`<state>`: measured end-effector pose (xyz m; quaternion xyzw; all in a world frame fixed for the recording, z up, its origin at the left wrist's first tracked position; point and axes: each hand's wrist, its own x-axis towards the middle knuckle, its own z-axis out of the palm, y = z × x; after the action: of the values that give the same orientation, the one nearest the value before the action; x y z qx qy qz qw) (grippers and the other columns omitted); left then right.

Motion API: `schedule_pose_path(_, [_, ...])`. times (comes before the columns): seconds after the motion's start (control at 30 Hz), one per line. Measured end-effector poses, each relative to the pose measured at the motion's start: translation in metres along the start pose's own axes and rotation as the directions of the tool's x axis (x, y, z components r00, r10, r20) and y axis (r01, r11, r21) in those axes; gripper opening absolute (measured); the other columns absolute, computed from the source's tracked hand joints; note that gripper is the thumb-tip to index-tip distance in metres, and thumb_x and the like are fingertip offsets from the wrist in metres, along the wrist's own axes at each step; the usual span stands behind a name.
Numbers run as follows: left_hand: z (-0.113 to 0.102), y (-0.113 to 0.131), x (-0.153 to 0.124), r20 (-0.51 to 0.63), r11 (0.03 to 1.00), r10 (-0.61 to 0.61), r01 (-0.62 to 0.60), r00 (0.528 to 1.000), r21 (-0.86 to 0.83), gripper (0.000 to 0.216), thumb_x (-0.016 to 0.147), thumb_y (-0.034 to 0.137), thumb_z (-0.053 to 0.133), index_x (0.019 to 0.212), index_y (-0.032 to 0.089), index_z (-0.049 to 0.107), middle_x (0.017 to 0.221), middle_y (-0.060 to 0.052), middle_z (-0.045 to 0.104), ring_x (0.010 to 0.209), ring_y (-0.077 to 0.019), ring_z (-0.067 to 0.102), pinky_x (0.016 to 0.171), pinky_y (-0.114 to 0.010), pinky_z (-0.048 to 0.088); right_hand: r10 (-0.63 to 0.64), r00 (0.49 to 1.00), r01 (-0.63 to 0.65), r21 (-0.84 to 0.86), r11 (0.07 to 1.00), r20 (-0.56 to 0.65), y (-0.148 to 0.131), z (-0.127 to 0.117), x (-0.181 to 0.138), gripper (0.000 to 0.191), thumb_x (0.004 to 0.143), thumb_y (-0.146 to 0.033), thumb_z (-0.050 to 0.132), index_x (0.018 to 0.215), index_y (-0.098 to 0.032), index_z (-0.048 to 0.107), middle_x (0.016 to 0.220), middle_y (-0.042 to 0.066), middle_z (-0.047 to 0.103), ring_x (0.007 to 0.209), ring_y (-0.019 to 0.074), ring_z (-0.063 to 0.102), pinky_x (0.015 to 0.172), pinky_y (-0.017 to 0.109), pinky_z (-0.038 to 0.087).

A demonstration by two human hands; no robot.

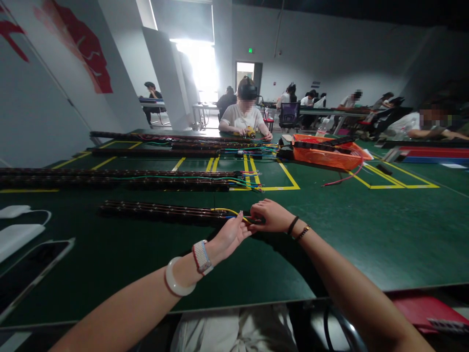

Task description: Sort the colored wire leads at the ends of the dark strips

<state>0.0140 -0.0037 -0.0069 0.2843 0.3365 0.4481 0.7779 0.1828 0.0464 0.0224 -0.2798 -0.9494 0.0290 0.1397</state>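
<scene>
A long dark strip [161,212] lies across the green table [366,230] in front of me, with yellow and blue wires [229,211] coming out of its right end. My left hand [229,235] pinches those wires just below the strip's end; a watch and a white bangle sit on that wrist. My right hand [269,216] is closed over the strip's right end, fingers curled down on it, touching the left hand's fingertips.
More long strips with coloured wires [120,177] lie farther back between yellow tape lines. An orange basket [326,156] stands at the back right. A phone [29,271] and white devices [16,234] lie at the left. A person sits opposite; others work behind.
</scene>
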Motion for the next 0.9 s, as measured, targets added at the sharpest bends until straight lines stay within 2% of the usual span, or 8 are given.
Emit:
schedule_pose_path(0.13, [-0.001, -0.001, 0.001, -0.030, 1.000, 0.005, -0.006, 1.000, -0.021, 0.025, 0.090, 0.031, 0.044, 0.088, 0.008, 0.056, 0.094, -0.017, 0.066, 0.093, -0.0212, 0.064, 0.093, -0.040, 0.044, -0.014, 1.000, 0.014, 0.005, 1.000, 0.011, -0.001, -0.001, 0.000, 0.012, 0.078, -0.029, 0.060, 0.079, -0.017, 0.058, 0.074, 0.002, 0.062, 0.068, 0.0131, 0.053, 0.070, 0.026, 0.033])
schedule_pose_path(0.23, [-0.001, 0.000, 0.000, -0.031, 1.000, 0.005, -0.006, 0.999, -0.027, 0.023, 0.090, 0.028, 0.045, 0.090, 0.009, 0.056, 0.096, -0.017, 0.066, 0.094, -0.0214, 0.063, 0.095, -0.041, 0.043, -0.018, 1.000, 0.018, 0.035, 0.999, -0.004, 0.002, -0.002, 0.001, 0.012, 0.082, -0.027, 0.055, 0.077, -0.017, 0.060, 0.073, 0.003, 0.062, 0.069, 0.0125, 0.054, 0.069, 0.025, 0.034])
schedule_pose_path(0.4, [0.001, 0.001, -0.002, 0.001, 1.000, 0.004, -0.004, 1.000, -0.023, 0.027, 0.092, 0.027, 0.040, 0.095, 0.005, 0.056, 0.096, -0.020, 0.066, 0.094, -0.0232, 0.064, 0.096, -0.042, 0.042, 0.120, 0.991, -0.114, 0.087, 0.990, -0.063, 0.011, 0.006, 0.002, 0.018, 0.087, -0.028, 0.051, 0.081, -0.016, 0.062, 0.075, 0.003, 0.063, 0.067, 0.0115, 0.053, 0.062, 0.022, 0.036])
schedule_pose_path(0.5, [0.003, 0.001, -0.003, -0.022, 1.000, 0.007, -0.007, 1.000, -0.025, 0.024, 0.091, 0.025, 0.041, 0.093, 0.005, 0.055, 0.094, -0.020, 0.066, 0.093, -0.0235, 0.064, 0.096, -0.044, 0.042, 0.135, 0.986, -0.135, 0.006, 0.991, -0.096, 0.014, 0.012, 0.003, 0.014, 0.087, -0.026, 0.053, 0.082, -0.016, 0.062, 0.079, 0.004, 0.064, 0.073, 0.0128, 0.054, 0.067, 0.023, 0.037])
schedule_pose_path(0.7, [0.004, 0.001, -0.002, -0.033, 1.000, 0.011, -0.011, 0.999, -0.012, 0.021, 0.091, 0.023, 0.042, 0.087, 0.007, 0.056, 0.087, -0.017, 0.067, 0.089, -0.0229, 0.065, 0.096, -0.044, 0.042, 0.101, 0.976, -0.156, -0.298, 0.942, -0.190, 0.015, 0.017, 0.013, 0.019, 0.090, -0.027, 0.049, 0.081, -0.017, 0.062, 0.079, 0.004, 0.064, 0.079, 0.0163, 0.054, 0.078, 0.029, 0.035])
schedule_pose_path(0.8, [0.003, 0.001, -0.002, -0.027, 1.000, 0.013, -0.014, 1.000, -0.018, 0.024, 0.091, 0.023, 0.042, 0.085, 0.007, 0.058, 0.089, -0.018, 0.067, 0.089, -0.0231, 0.065, 0.095, -0.044, 0.043, 0.084, 0.984, -0.132, -0.331, 0.934, -0.155, 0.018, 0.020, 0.018, 0.018, 0.090, -0.025, 0.049, 0.082, -0.017, 0.064, 0.078, 0.004, 0.064, 0.079, 0.0168, 0.053, 0.079, 0.030, 0.035])
schedule_pose_path(0.9, [0.003, 0.001, -0.003, -0.023, 1.000, 0.016, -0.017, 1.000, -0.017, 0.024, 0.090, 0.023, 0.043, 0.084, 0.006, 0.059, 0.089, -0.018, 0.067, 0.089, -0.0237, 0.065, 0.095, -0.043, 0.043, 0.078, 0.992, -0.103, -0.279, 0.955, -0.099, 0.022, 0.023, 0.017, 0.017, 0.089, -0.022, 0.050, 0.088, -0.018, 0.066, 0.081, 0.004, 0.066, 0.080, 0.0168, 0.054, 0.081, 0.031, 0.035])
